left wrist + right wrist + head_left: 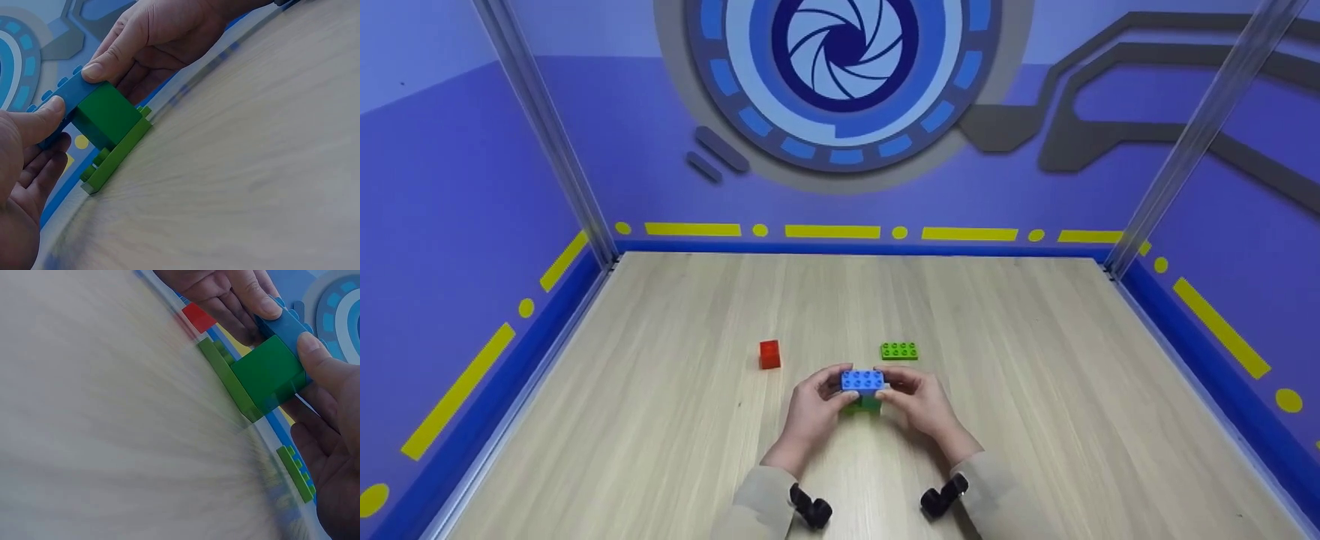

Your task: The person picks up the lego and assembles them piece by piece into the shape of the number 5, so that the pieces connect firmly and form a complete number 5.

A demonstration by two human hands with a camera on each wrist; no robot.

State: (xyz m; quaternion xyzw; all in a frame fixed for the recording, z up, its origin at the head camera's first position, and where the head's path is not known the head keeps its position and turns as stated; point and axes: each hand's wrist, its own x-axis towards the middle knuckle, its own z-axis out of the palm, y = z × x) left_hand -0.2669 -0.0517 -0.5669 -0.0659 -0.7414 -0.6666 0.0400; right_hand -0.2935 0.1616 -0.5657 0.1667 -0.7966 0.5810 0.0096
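Note:
Between both hands stands a small stack. A blue brick (862,380) with studs on top is the uppermost piece. Under it is a dark green block (109,114), and a thin light green plate (119,159) forms the bottom, on the table. My left hand (812,409) pinches the left end of the blue brick, its thumb on the near side. My right hand (921,403) pinches the right end in the same way. In the left wrist view, studs of the plate show on either side of the green block. Fingers behind the blue brick are partly hidden.
On the wooden table (660,420), a red brick (769,354) lies beyond my left hand. Another light green plate (899,351) with studs up lies just beyond my right hand. Blue printed walls with metal corner posts (562,157) enclose the table's back and sides.

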